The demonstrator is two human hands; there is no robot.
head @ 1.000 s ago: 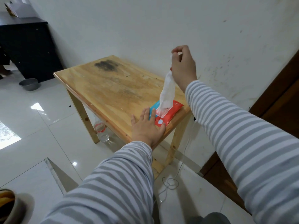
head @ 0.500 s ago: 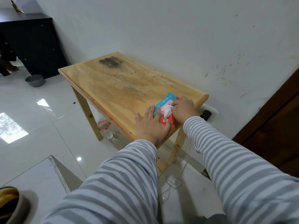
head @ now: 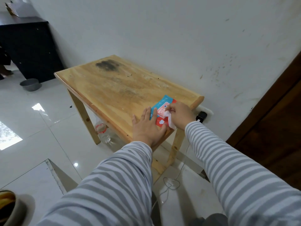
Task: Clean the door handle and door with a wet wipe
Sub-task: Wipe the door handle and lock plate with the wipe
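Fingers (head: 169, 107) of the right hand (head: 180, 115) pinched narrow on a crumpled white wet wipe (head: 169, 119), which hangs from the thumb side of the hand and trails down past the near bench edge. The wipe lies directly over the red and blue flat plastic wipe packet (head: 160, 108), at the packet's pink opening flap. Left hand (head: 147, 128) spread flat, palm down, fingers wide and holding nothing; its fingertips rest on the near left part of the packet and press it to the top. Packet at the near right corner of the pale wooden bench (head: 117, 88), whose top bears a dark stain at the far end. Both arms in grey and white striped sleeves (head: 236, 176). Clear plastic bottle (head: 102, 129) standing on the white tiled floor (head: 40, 128) beneath the bench. Dark brown wooden door (head: 280, 128) at far right, well apart from the wipe; black plug (head: 201, 116) on the white wall (head: 162, 38) just beside the bench corner.
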